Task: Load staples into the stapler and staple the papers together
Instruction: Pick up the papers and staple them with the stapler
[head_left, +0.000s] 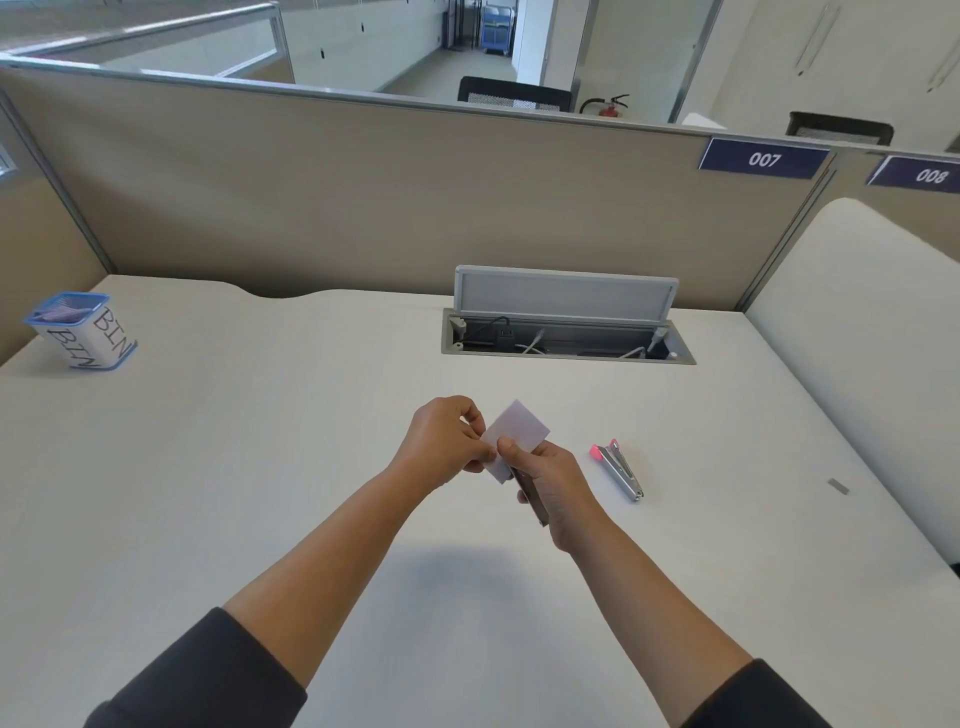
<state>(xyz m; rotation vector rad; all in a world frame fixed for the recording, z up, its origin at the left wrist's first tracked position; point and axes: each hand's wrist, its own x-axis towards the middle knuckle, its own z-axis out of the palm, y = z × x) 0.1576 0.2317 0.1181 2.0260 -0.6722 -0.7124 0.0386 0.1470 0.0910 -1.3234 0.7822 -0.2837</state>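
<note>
Here I have both hands up over the worktop (260, 467) with the papers (514, 441) pinched between them. The left hand (447, 441) is closed on the left edge of the small pale stack, thumb and fingers nipped together. The right hand (550, 483) is curled shut too, its thumb pressing the lower edge of the papers, and a thin dark thing runs down under its fingers; I cannot tell what that is, whether a strip or the spine of something.

The stapler (618, 470) lies flat on the worktop just to the right of the right hand, apart from it, its red tip pointing away from me. Farther right, well apart, a small grey sliver (837, 486) rests on the worktop; it may be a strip of staples, but it is too small to be sure.

I judge the step in hand to be squaring the sheets. Whether the stapler is already loaded I cannot see. The next move, as I read it, calls for freeing the right hand, keeping the stack aligned in the left, and reaching right for the stapler.

How many sheets there are is hidden, since they overlap.
</note>
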